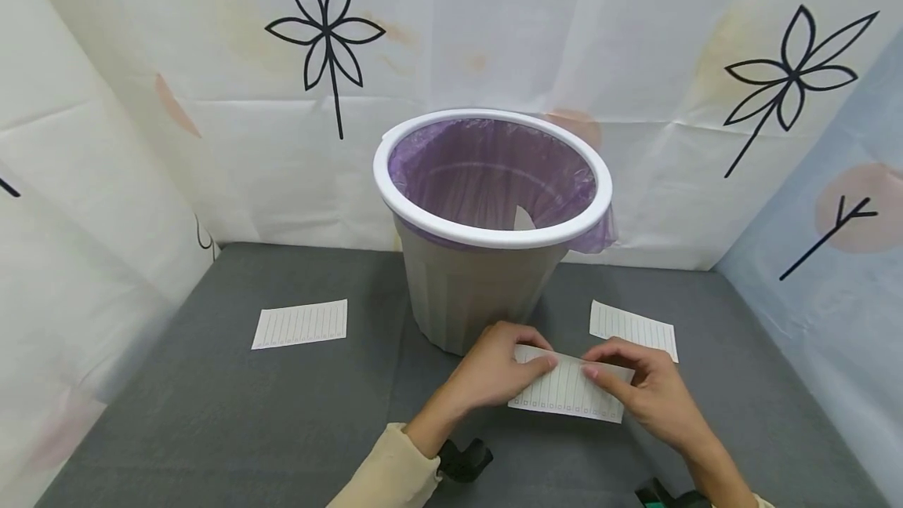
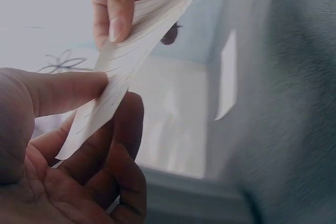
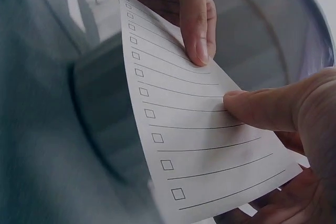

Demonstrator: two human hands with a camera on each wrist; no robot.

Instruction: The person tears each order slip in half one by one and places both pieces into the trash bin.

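Both hands hold one small lined checklist sheet point(image 1: 567, 397), held just in front of a trash bin. My left hand point(image 1: 499, 367) pinches its upper edge near the left end, thumb on the printed face and fingers behind. Toward the other end, my right hand point(image 1: 649, 392) pinches that same edge, with its thumb point(image 3: 262, 107) on the lines. A row of small square boxes runs along the sheet's lower edge in the right wrist view. In the left wrist view the sheet point(image 2: 121, 59) is seen obliquely, slightly bowed, with the left fingers point(image 2: 128, 124) behind it.
The grey trash bin point(image 1: 451, 288) has a white rim and a purple liner point(image 1: 473, 179); a white piece point(image 1: 523, 218) shows inside. One lined sheet point(image 1: 302, 325) lies left on the grey table point(image 1: 247, 422), another point(image 1: 628, 324) right behind my right hand. Patterned white cloth point(image 1: 480, 45) hangs behind.
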